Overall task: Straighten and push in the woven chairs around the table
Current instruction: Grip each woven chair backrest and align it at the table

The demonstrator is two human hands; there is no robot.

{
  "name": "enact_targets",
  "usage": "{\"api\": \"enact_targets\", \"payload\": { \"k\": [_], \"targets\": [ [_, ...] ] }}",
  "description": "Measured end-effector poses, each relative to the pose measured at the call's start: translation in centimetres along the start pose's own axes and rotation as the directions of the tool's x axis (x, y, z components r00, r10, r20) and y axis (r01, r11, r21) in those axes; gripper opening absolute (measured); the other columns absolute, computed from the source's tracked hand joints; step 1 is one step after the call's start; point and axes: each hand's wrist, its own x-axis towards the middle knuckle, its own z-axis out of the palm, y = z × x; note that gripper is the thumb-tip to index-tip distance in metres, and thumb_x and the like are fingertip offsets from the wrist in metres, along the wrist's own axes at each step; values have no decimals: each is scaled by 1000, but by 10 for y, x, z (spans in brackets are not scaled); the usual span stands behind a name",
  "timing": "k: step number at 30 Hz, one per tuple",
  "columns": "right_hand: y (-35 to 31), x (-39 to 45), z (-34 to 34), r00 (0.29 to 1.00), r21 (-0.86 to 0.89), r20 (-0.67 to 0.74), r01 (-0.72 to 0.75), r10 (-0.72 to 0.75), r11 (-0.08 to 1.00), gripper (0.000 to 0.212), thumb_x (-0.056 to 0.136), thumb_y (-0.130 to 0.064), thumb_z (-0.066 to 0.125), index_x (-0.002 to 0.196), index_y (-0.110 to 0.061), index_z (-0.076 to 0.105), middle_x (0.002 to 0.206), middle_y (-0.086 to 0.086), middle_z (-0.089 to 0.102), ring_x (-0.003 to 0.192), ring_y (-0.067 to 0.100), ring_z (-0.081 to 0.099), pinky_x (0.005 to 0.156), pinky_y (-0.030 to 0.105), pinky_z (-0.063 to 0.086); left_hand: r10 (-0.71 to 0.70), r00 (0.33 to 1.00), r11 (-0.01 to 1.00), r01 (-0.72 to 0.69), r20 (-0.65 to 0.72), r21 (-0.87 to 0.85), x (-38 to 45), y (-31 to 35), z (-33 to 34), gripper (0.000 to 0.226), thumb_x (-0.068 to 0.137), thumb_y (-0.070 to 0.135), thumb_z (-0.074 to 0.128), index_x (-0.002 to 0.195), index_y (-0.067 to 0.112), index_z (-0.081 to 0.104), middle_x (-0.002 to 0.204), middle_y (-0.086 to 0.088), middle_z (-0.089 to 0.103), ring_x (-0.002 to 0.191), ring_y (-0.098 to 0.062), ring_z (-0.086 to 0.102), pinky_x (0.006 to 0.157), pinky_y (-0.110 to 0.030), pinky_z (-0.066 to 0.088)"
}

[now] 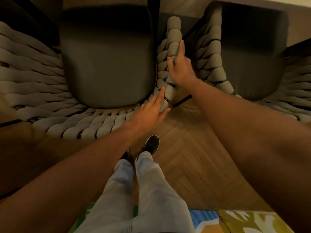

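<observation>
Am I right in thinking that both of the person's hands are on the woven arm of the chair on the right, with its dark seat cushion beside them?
Not quite. In the head view the left hand and right hand are both on the woven arm of the middle chair, with its dark seat cushion beside them. The chair on the right is untouched.

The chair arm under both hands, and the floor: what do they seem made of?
The chair arm looks wrapped in thick grey knitted cord; a fine mesh texture shows near the left hand and right hand. The floor looks like matte herringbone wood, possibly laminate.
</observation>
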Motion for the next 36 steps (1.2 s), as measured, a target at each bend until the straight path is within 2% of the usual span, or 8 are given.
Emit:
{"api": "enact_targets", "payload": {
  "k": [4,10,14,18,23,27,31,36],
  "targets": [
    [-4,10,-6,999,10,53,1,-2,1000,77,107,-36,41,160,-18,-13,141,19,51,117,32,59,103,49,47,-30,1000,1000,30,0,9,11,0,1,78,101,56,43,159,28,-1,151,-11,43,117,-39,60,90,-56,55],
    [1,6,-11,999,-47,50,4,-2,999,78,107,-36,43,161,-14,-10,151,24,38,131,37,47,105,43,40,-42,999,998,42,-5,-46,12,7,10,79,100,59,43,158,31,-2,156,-10,38,125,-36,57,90,-53,56],
    [-4,-1,-17,998,-133,59,12,-4,991,77,106,-35,45,161,-13,-5,156,21,28,133,35,44,108,44,40,-71,992,976,90,102,-196,12,2,3,82,97,63,44,159,35,-3,161,-3,32,139,-26,45,104,-50,48],
    [-15,-20,-21,975,-395,-10,199,-221,897,65,104,-30,49,157,-8,19,157,20,24,140,36,35,117,46,32,-45,985,964,87,169,-251,-1,-17,-31,77,97,70,36,160,33,10,163,3,27,145,-14,33,115,-45,39],
    [-47,-42,5,961,-448,112,276,-253,850,64,106,-38,43,160,-14,19,165,13,18,154,30,12,125,48,12,-246,969,959,247,23,-141,-41,-91,-87,72,97,71,36,157,37,15,163,4,28,148,-15,29,115,-42,34],
    [-91,-62,56,913,-349,266,390,-309,853,64,107,-39,41,161,-13,17,165,12,21,154,28,14,127,45,7,-429,892,903,418,-144,-103,-80,-155,-135,73,98,65,40,158,30,17,165,0,24,153,-18,17,120,-47,26],
    [-143,-83,123,854,-263,378,468,-356,844,64,107,-41,39,161,-13,17,164,11,23,153,27,19,126,45,9,-506,809,859,504,-299,-92,-116,-208,-182,68,103,54,41,158,17,25,165,-6,23,155,-22,11,125,-47,14],
    [-203,-113,208,779,-176,504,516,-373,839,65,107,-43,37,162,-16,13,165,8,22,153,23,19,126,45,10,-604,705,796,563,-371,-225,-149,-266,-222,67,105,45,45,159,15,21,168,-8,11,155,-25,6,125,-48,12]
  ]
}}
